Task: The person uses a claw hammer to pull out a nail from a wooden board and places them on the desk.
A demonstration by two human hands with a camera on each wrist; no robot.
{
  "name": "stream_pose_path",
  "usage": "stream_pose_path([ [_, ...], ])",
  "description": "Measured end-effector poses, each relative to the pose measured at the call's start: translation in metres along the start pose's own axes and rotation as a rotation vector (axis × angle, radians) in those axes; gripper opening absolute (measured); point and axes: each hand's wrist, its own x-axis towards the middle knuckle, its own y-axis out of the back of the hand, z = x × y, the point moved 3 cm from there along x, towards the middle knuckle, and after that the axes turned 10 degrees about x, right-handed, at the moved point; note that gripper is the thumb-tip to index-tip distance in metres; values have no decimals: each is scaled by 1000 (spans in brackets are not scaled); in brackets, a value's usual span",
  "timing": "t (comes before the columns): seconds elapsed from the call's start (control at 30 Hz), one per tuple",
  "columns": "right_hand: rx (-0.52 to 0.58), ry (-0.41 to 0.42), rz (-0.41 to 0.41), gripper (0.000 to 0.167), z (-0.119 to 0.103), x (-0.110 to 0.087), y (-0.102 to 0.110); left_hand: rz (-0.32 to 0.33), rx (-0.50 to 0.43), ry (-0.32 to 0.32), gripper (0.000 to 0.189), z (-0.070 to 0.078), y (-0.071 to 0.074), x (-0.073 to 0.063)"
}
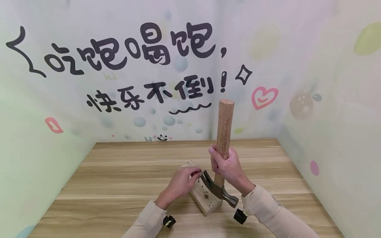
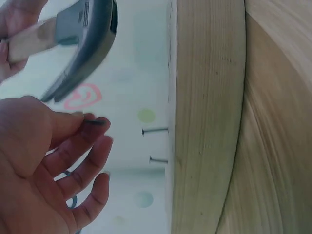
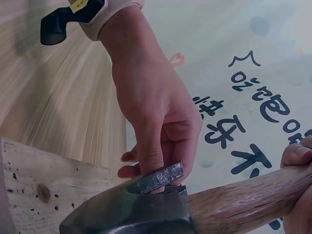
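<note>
My right hand (image 1: 230, 167) grips the wooden handle of a claw hammer (image 1: 224, 127), holding it upside down with the handle end up. The hammer's steel head (image 1: 221, 191) hangs low over a wooden block (image 1: 205, 202), claw toward my left hand (image 1: 181, 180). Between thumb and index finger, the left hand pinches a small dark nail (image 2: 95, 122), its other fingers loosely bent. In the left wrist view, two nails (image 2: 155, 130) stick out of the block's face. The claw tips are right by the left fingertips, which the hammer head partly covers in the right wrist view.
The block lies at an angle on a wood-grain table (image 1: 119, 185), its top marked by several dark holes and a knot (image 1: 206, 196). Printed wall panels (image 1: 134, 82) enclose the back and sides. Black camera mounts (image 1: 169, 221) sit at both wrists.
</note>
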Motion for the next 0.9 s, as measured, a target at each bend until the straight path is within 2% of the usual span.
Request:
stream_pose_path([
  [0.13,22,-11,2,25,4,0,-1,45,9,51,8,-7,5,-2],
  [0.3,25,-15,6,25,7,0,-1,16,7,78,10,-14,10,-6],
  [0.7,37,-34,14,23,13,1,-2,-63,40,234,10,-41,19,-24],
  [0.9,42,-59,6,25,18,0,-1,-60,85,304,9,-59,24,-36],
])
